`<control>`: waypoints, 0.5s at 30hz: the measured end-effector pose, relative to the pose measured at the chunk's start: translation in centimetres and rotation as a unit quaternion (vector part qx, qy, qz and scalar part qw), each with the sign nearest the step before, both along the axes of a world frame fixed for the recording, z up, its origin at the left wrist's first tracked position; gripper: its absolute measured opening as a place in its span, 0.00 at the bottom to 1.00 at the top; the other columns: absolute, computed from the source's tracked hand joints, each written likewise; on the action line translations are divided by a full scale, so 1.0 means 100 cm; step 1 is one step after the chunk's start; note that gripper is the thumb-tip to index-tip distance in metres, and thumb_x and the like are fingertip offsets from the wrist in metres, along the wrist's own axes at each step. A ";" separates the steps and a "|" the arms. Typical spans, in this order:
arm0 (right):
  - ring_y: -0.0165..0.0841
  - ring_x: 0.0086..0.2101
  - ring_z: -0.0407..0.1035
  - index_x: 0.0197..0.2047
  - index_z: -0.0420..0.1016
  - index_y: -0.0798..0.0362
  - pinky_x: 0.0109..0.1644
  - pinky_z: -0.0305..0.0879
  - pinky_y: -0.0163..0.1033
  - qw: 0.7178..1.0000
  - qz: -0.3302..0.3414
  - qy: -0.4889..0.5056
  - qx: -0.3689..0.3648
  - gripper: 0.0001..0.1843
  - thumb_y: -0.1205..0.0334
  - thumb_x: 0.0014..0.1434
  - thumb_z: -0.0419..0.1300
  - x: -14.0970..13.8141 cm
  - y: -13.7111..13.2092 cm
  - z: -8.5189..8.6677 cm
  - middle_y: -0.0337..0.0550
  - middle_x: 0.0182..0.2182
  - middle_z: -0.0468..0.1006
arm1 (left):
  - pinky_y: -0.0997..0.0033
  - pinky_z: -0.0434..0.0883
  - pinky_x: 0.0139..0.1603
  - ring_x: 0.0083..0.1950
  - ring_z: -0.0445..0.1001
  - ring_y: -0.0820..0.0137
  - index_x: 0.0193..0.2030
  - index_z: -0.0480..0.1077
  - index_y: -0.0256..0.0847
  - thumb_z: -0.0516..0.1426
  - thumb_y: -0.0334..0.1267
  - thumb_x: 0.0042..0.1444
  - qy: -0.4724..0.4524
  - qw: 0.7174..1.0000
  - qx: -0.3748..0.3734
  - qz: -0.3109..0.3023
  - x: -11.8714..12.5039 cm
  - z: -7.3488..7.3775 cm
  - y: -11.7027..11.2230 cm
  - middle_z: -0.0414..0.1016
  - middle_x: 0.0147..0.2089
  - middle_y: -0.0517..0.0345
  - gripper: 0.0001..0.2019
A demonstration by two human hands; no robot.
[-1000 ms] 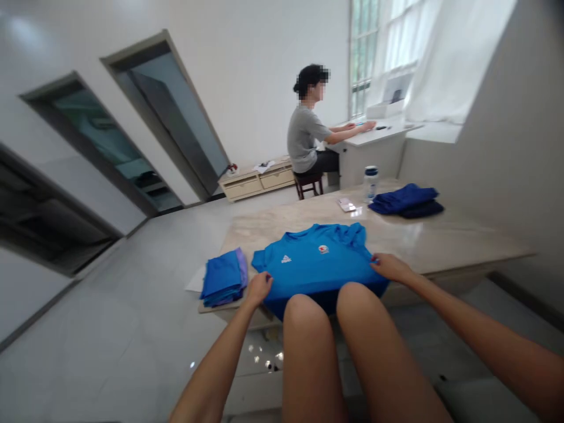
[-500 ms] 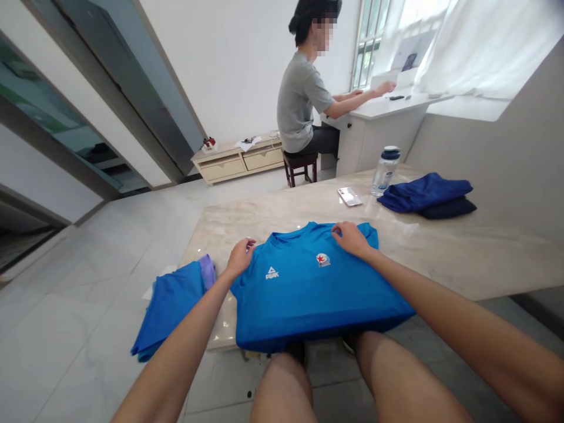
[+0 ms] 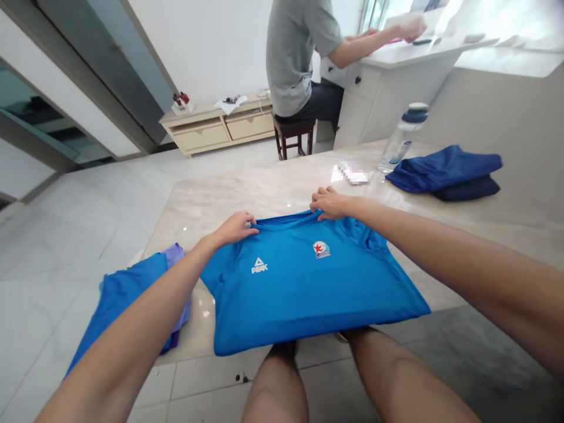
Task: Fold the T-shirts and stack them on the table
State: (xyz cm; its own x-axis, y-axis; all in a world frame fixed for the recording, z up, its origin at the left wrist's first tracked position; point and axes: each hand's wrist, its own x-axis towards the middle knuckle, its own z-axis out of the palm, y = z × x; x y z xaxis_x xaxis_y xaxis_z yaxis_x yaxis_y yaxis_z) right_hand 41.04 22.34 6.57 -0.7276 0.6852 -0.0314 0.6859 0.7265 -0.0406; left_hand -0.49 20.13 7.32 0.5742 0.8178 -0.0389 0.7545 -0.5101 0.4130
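Observation:
A bright blue sports shirt (image 3: pixel 304 288) with a white logo and a red star badge lies face up on the marble table (image 3: pixel 273 188), its hem hanging over the near edge above my knees. My left hand (image 3: pixel 235 228) pinches the shirt at the left side of the collar. My right hand (image 3: pixel 328 203) grips the collar edge on the right side. Both hands have fingers closed on the fabric.
A pile of folded blue and purple clothes (image 3: pixel 132 299) lies at the table's left corner. Dark blue folded garments (image 3: pixel 445 171), a water bottle (image 3: pixel 399 138) and a phone (image 3: pixel 350 174) sit at the far right. A person in a grey shirt (image 3: pixel 293 53) sits on a stool at a white desk.
My hands moved from the shirt's sides up to its collar. The view tilted down and closer to the table.

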 end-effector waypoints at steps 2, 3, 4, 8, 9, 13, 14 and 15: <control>0.47 0.56 0.69 0.51 0.85 0.55 0.66 0.58 0.54 0.999 0.009 -0.040 0.021 0.20 0.47 0.68 0.71 0.002 -0.013 0.019 0.51 0.49 0.83 | 0.60 0.76 0.56 0.48 0.79 0.58 0.43 0.80 0.42 0.66 0.46 0.59 -0.010 1.000 -0.010 0.028 0.002 0.022 -0.018 0.82 0.44 0.53 0.11; 0.46 0.55 0.70 0.51 0.85 0.55 0.66 0.58 0.53 0.998 0.010 -0.056 0.036 0.20 0.46 0.69 0.70 0.003 -0.022 0.032 0.51 0.48 0.84 | 0.61 0.76 0.54 0.47 0.79 0.59 0.42 0.79 0.42 0.65 0.44 0.58 -0.020 0.999 -0.005 0.039 0.003 0.036 -0.028 0.82 0.42 0.55 0.10; 0.46 0.55 0.70 0.51 0.85 0.55 0.66 0.57 0.52 0.997 0.009 -0.065 0.050 0.21 0.44 0.70 0.69 0.003 -0.031 0.048 0.51 0.48 0.85 | 0.63 0.76 0.53 0.45 0.80 0.60 0.41 0.79 0.42 0.64 0.42 0.58 -0.031 0.998 0.005 0.048 0.005 0.053 -0.040 0.83 0.40 0.56 0.08; 0.46 0.58 0.71 0.48 0.85 0.54 0.66 0.56 0.51 0.993 -0.001 -0.039 0.108 0.19 0.45 0.71 0.68 0.008 -0.078 0.133 0.50 0.48 0.86 | 0.64 0.75 0.52 0.44 0.80 0.62 0.36 0.76 0.42 0.63 0.43 0.58 -0.084 0.994 0.053 0.051 0.013 0.140 -0.098 0.83 0.37 0.58 0.08; 0.47 0.59 0.71 0.47 0.86 0.54 0.67 0.56 0.52 0.991 -0.004 -0.028 0.129 0.19 0.45 0.71 0.68 0.011 -0.092 0.158 0.50 0.48 0.86 | 0.64 0.76 0.52 0.44 0.80 0.62 0.35 0.75 0.42 0.64 0.46 0.59 -0.100 0.992 0.059 0.047 0.016 0.165 -0.114 0.83 0.37 0.58 0.10; 0.52 0.62 0.68 0.45 0.86 0.57 0.68 0.55 0.59 0.975 -0.021 0.024 0.218 0.21 0.46 0.74 0.63 0.027 -0.149 0.251 0.52 0.50 0.85 | 0.69 0.74 0.41 0.38 0.77 0.66 0.30 0.66 0.43 0.69 0.57 0.55 -0.160 0.986 0.027 0.045 0.026 0.266 -0.189 0.76 0.30 0.61 0.23; 0.52 0.63 0.67 0.45 0.86 0.57 0.68 0.55 0.60 0.970 -0.027 0.038 0.237 0.23 0.46 0.75 0.61 0.032 -0.163 0.272 0.51 0.50 0.85 | 0.71 0.72 0.37 0.35 0.76 0.67 0.29 0.64 0.44 0.70 0.59 0.53 -0.169 0.984 0.010 0.046 0.029 0.290 -0.209 0.72 0.27 0.63 0.25; 0.53 0.63 0.67 0.46 0.86 0.58 0.68 0.55 0.61 0.964 -0.036 0.050 0.257 0.24 0.46 0.77 0.58 0.038 -0.177 0.292 0.51 0.51 0.85 | 0.73 0.70 0.34 0.33 0.74 0.69 0.29 0.62 0.44 0.71 0.60 0.52 -0.176 0.983 -0.005 0.043 0.032 0.312 -0.229 0.69 0.26 0.65 0.27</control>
